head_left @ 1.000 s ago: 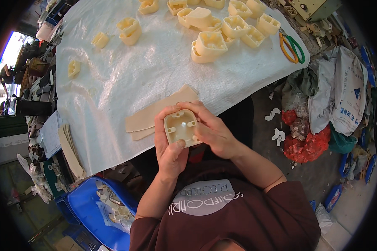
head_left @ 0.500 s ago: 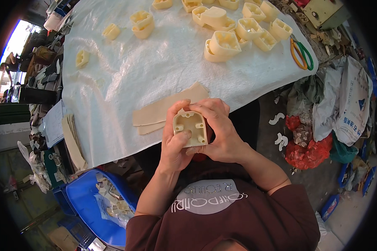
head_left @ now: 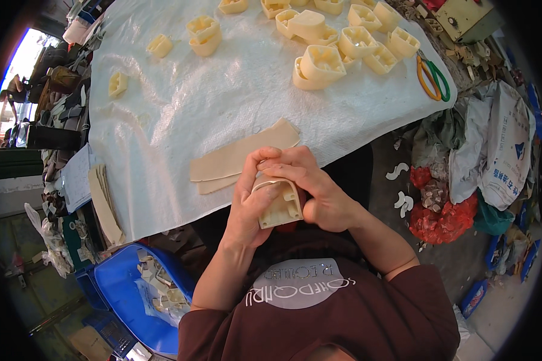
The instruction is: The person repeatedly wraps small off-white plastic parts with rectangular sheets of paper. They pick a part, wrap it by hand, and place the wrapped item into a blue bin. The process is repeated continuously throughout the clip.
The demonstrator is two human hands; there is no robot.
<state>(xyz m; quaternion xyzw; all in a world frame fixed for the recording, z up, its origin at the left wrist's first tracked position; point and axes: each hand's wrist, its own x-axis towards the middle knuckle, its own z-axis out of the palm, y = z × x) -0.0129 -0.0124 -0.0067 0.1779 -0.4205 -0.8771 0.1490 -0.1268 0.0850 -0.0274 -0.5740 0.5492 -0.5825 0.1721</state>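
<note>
Both my hands hold a cream plastic housing [head_left: 279, 212], a hollow shell with a rounded end and small posts inside. My left hand [head_left: 245, 207] is closed round its left side, the thumb reaching into the hollow. My right hand [head_left: 322, 195] wraps the far rounded end and the right side, its fingers meeting the left ones. The housing is tilted, and the fingers hide part of its rim. Just beyond my hands, flat beige strips [head_left: 241, 153] lie overlapping on the white-covered table [head_left: 162, 126].
Similar cream housings [head_left: 323, 63] crowd the table's far right, some stacked; a few more [head_left: 118, 84] sit at the left. Scissors [head_left: 432, 79] with orange and green handles lie at the right edge. A blue bin [head_left: 117, 283] with scraps stands lower left; bags [head_left: 442, 219] lie right.
The housing has tilted in my hands, its hollow turning rightward and its lower edge slanting. My right thumb has moved from beneath it to its right side, and the left thumb has shifted up.
</note>
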